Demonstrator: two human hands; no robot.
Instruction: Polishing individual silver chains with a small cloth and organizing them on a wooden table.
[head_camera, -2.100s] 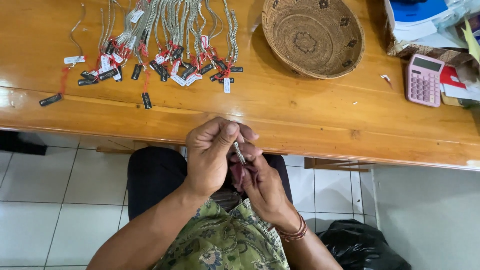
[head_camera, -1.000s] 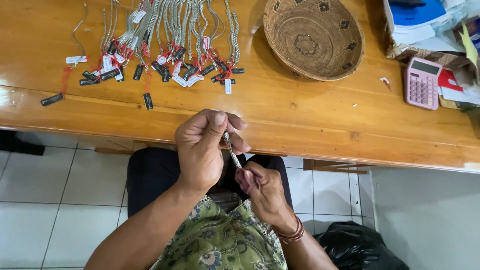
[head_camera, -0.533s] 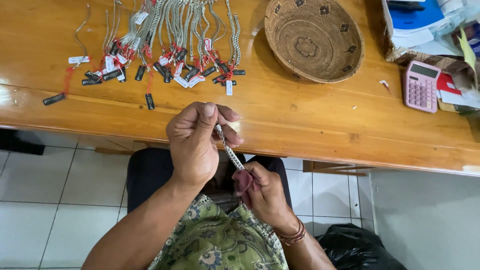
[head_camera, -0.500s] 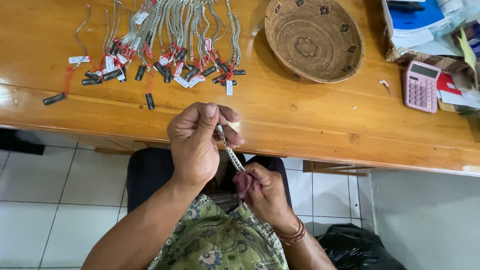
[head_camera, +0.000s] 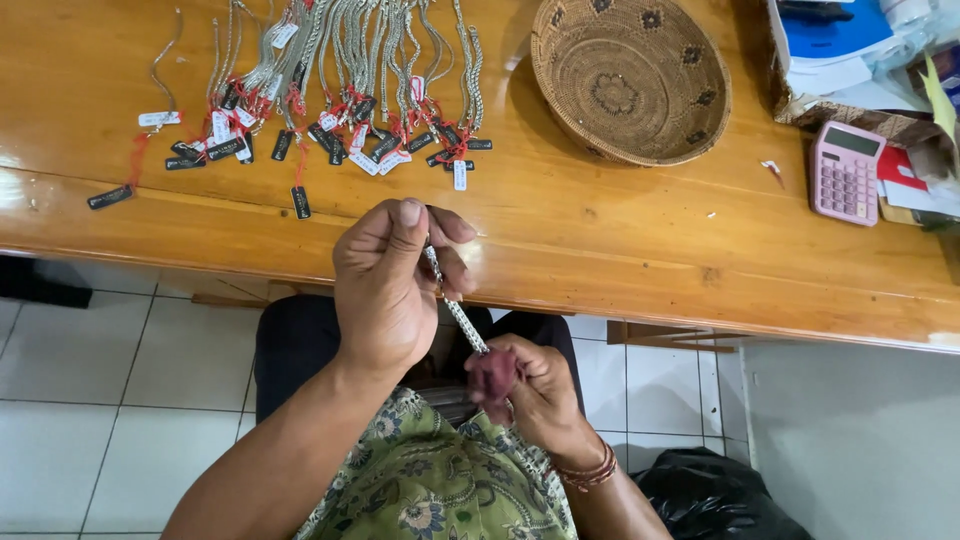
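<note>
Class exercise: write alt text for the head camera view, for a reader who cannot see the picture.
Seen from above, a seated person stretches a silver chain between the left hand and the right hand, which also pinches a dark red cloth. Ahead, a wooden table holds tagged silver chains, a woven basket and a pink calculator.

Wooden table (head_camera: 600, 250) fills upper part of view. Row of silver chains (head_camera: 340, 70) spread at far left of it, each with small tags (white, black, red thread) at near end. One black tag (head_camera: 109, 197) lies apart, leftmost. Round woven basket (head_camera: 630, 80) right of chains. Pink calculator (head_camera: 846, 172) further right, beside stack of papers (head_camera: 840, 50). Below table: white tiled floor (head_camera: 100, 400), black plastic bag (head_camera: 720, 495) at lower right.
</note>
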